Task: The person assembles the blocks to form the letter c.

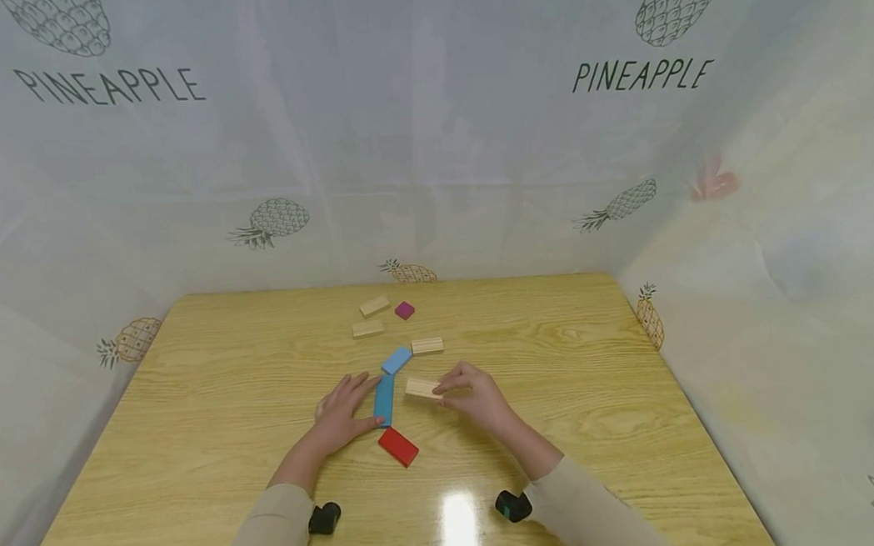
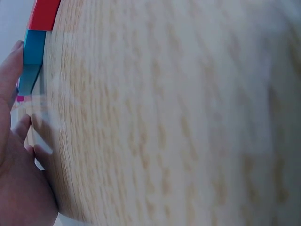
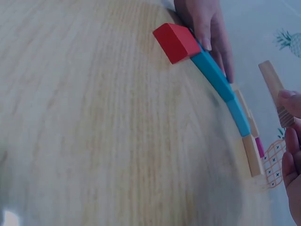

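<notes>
My left hand [image 1: 343, 412] lies over the table with fingers spread, its thumb and a fingertip touching the long blue block [image 1: 385, 401] near its two ends. Between thumb and fingertips, my right hand [image 1: 476, 396] pinches a pale wooden block [image 3: 271, 80], raised above the tabletop to the right of the blue one. A red block [image 1: 398, 446] meets the near end of the blue block at an angle. From the far end, a lighter blue block [image 1: 397, 360] slants right toward another wooden block [image 1: 427, 346]. Together these form a bent line.
Farther back stand two more wooden blocks [image 1: 368, 329] and a small purple block [image 1: 405, 310]. The wood-grain table [image 1: 561, 340] is bordered by a pineapple-print sheet [image 1: 429, 140]. Black wrist cameras [image 1: 513, 506] sit by both sleeves.
</notes>
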`<state>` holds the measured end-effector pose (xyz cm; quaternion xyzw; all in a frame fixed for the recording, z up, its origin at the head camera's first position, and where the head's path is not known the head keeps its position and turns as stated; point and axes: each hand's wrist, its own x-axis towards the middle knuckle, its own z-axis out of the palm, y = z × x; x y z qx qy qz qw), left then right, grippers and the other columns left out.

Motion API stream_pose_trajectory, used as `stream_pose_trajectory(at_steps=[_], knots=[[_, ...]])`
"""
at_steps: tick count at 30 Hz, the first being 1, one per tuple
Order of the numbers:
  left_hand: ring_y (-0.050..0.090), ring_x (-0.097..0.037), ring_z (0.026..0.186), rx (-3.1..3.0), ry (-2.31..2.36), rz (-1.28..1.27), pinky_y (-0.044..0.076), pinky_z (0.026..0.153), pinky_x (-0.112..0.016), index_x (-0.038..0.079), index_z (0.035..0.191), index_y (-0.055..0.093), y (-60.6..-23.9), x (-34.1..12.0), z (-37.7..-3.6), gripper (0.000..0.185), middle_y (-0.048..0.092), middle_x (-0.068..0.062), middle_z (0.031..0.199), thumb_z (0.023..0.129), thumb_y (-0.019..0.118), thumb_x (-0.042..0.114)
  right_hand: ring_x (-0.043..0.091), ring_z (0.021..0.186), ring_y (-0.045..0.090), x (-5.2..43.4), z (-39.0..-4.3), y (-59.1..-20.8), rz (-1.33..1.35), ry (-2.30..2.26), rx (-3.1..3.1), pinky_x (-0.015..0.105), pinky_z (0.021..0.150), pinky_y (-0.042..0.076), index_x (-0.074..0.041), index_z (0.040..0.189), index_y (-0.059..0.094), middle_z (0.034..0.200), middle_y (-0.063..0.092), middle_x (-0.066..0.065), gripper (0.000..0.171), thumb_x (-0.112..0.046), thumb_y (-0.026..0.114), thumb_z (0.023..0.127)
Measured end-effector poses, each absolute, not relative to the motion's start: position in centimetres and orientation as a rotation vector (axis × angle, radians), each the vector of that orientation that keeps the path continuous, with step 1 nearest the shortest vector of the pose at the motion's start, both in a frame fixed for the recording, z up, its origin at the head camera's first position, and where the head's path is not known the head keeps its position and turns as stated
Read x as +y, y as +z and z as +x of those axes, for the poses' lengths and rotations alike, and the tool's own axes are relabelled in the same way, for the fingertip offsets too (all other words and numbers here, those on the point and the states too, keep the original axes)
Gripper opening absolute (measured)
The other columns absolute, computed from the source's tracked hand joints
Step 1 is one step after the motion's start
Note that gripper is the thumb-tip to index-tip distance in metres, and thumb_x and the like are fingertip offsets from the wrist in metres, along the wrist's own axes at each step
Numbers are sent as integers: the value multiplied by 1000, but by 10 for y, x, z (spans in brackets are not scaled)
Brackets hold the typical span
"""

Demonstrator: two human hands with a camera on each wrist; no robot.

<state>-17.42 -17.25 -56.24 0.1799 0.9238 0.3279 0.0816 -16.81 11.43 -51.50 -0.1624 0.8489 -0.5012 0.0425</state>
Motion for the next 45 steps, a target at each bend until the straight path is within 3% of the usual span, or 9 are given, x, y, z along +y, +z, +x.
stream_pose_trajectory(at_steps=[18, 40, 45], knots=[[11, -44, 144, 2787, 969, 559, 14, 101, -71, 14, 150, 41, -568, -173, -178, 74, 29, -17, 155, 88, 71, 43, 24, 108, 55, 122, -136, -530, -535, -1618, 2468, 25, 79, 53, -12, 94, 78, 109, 60, 1, 10, -8, 76, 85], [13, -45, 143, 2787, 973, 545, 16, 101, -70, 13, 149, 42, -562, -171, -176, 73, 31, -19, 154, 88, 72, 38, 16, 105, 56, 132, -116, -548, -555, -1549, 2495, 30, 90, 48, -19, 94, 78, 107, 61, -7, 10, -17, 78, 84], [12, -45, 144, 2784, 967, 547, 16, 101, -70, 13, 149, 42, -563, -172, -176, 73, 31, -18, 154, 88, 72, 39, 18, 103, 57, 131, -110, -554, -534, -1593, 2456, 27, 82, 50, -15, 93, 79, 107, 62, -3, 9, -15, 78, 84]])
